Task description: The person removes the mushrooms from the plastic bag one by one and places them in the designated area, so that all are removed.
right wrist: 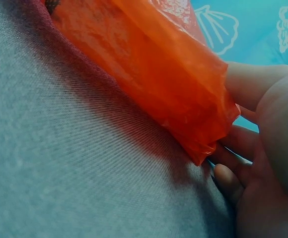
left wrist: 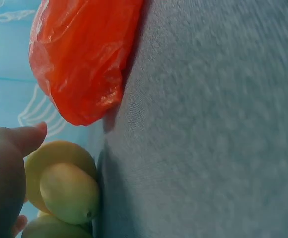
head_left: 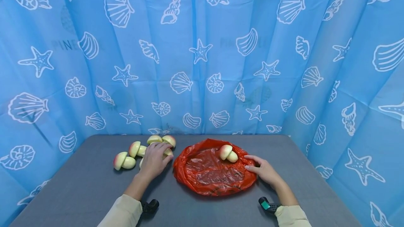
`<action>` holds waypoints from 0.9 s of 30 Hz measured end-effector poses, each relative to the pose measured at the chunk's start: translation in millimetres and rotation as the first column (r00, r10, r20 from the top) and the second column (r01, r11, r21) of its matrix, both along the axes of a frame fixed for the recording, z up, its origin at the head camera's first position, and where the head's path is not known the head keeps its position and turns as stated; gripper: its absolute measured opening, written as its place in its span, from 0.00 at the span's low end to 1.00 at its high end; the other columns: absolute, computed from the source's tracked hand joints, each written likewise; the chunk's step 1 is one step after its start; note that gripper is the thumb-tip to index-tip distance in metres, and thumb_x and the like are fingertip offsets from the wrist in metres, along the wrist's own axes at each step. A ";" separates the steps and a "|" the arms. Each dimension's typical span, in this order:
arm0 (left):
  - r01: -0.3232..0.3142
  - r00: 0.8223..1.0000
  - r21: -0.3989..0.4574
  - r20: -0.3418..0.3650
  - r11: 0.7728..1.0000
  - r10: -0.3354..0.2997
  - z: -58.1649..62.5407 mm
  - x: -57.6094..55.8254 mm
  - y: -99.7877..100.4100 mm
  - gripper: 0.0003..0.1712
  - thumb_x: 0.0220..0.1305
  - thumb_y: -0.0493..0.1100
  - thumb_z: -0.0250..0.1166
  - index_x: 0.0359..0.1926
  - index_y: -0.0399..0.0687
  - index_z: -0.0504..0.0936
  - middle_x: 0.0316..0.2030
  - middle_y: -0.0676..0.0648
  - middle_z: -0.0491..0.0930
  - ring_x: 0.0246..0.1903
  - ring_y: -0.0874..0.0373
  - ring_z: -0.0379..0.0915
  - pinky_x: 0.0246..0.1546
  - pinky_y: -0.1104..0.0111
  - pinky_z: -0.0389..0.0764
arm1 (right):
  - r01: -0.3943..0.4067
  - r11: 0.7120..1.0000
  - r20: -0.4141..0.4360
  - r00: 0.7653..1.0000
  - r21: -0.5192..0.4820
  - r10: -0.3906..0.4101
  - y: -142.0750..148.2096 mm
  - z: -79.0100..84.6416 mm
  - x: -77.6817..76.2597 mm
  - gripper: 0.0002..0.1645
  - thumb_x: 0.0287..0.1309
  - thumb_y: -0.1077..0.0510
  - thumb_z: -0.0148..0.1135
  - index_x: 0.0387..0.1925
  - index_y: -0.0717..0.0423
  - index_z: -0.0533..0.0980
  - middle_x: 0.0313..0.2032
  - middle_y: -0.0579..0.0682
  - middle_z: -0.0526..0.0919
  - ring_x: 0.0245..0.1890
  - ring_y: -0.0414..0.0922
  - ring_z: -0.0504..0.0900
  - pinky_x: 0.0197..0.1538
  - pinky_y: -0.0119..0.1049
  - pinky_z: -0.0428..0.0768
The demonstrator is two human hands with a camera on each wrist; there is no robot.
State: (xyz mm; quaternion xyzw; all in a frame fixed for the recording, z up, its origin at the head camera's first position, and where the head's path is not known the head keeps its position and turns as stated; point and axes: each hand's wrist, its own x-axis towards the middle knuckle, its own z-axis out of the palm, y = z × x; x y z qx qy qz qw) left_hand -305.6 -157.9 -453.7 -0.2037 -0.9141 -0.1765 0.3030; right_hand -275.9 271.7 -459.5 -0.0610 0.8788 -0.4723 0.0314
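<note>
A red plastic bag (head_left: 202, 189) lies on the table with its mouth spread wide and its rim standing up. Inside it, near the back right, is one toy mushroom (head_left: 226, 152) with a pale cap blushed pink. My right hand (head_left: 266, 172) holds the bag's right rim, thumb over the edge and fingers along the outside. To the left, my left hand (head_left: 154, 158) reaches over a group of similar mushrooms, its thumb close to a pale mushroom (left wrist: 69, 193) and partly covering others. Whether the fingertips touch it, I cannot tell.
Two more mushrooms, a left one (head_left: 124, 161) and one behind it (head_left: 135, 149), lie left of my left hand. Others sit at the back, by the table's (head_left: 221, 213) far edge. A blue shell-patterned curtain (head_left: 202, 97) hangs behind and around the grey table.
</note>
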 end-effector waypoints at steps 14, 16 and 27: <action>0.040 0.996 0.063 0.078 0.997 -0.045 26.9 -10.4 34.5 0.21 0.58 0.50 0.72 0.52 0.52 0.83 0.57 0.45 0.77 0.58 0.45 0.69 0.58 0.46 0.67 | 0.000 1.000 -0.006 1.000 -0.017 -0.001 0.2 0.5 0.7 0.31 0.64 0.51 0.62 0.65 0.57 0.70 0.66 0.67 0.64 0.66 0.66 0.60 0.62 0.64 0.61; 0.050 0.992 0.074 0.112 0.996 -0.058 31.8 -13.9 41.6 0.21 0.59 0.50 0.71 0.53 0.54 0.83 0.58 0.46 0.76 0.59 0.45 0.69 0.59 0.46 0.67 | 0.003 1.000 0.001 1.000 -0.024 -0.003 0.3 0.4 0.5 0.31 0.64 0.51 0.62 0.65 0.57 0.70 0.66 0.67 0.64 0.66 0.66 0.59 0.63 0.64 0.60; 0.165 0.940 0.248 0.255 0.955 -0.229 51.3 -18.4 94.3 0.23 0.64 0.50 0.67 0.58 0.53 0.79 0.59 0.48 0.75 0.60 0.49 0.68 0.58 0.52 0.70 | 0.003 1.000 -0.004 1.000 -0.012 -0.003 0.9 -0.7 -0.1 0.31 0.63 0.50 0.63 0.64 0.56 0.71 0.66 0.67 0.64 0.65 0.67 0.60 0.62 0.65 0.61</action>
